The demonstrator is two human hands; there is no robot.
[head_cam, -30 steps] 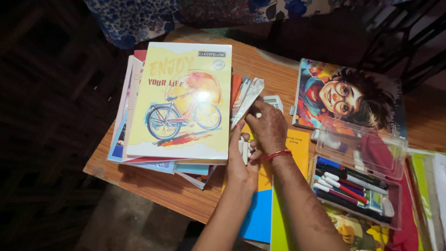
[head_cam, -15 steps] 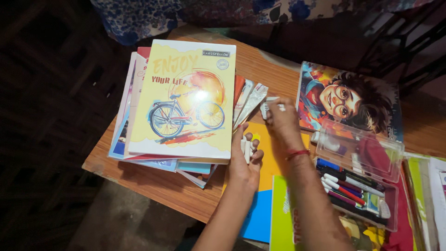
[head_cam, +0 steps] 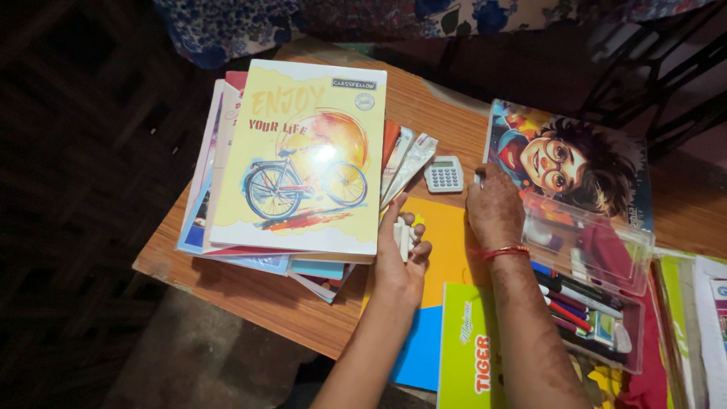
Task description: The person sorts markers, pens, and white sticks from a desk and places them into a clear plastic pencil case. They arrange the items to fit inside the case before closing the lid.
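Observation:
My left hand (head_cam: 400,254) is closed around a few small white stick-like pieces (head_cam: 401,235), resting by the right edge of a stack of notebooks (head_cam: 299,159) whose top one is yellow with a bicycle picture. My right hand (head_cam: 496,208) lies palm down on the table, fingertips touching the left edge of a book with a cartoon child on its cover (head_cam: 568,155). Whether it holds anything is hidden. A small white calculator (head_cam: 444,175) lies between the stack and my right hand.
A clear plastic pencil box (head_cam: 598,280) with its lid open holds several pens at the right. Yellow and blue sheets (head_cam: 447,250) and a green book (head_cam: 469,348) lie under my arms. The wooden table's edge (head_cam: 227,291) runs along the lower left.
My right hand moved right, from beside the stack to the cartoon book's edge, uncovering the calculator. My left hand stayed put with the white pieces.

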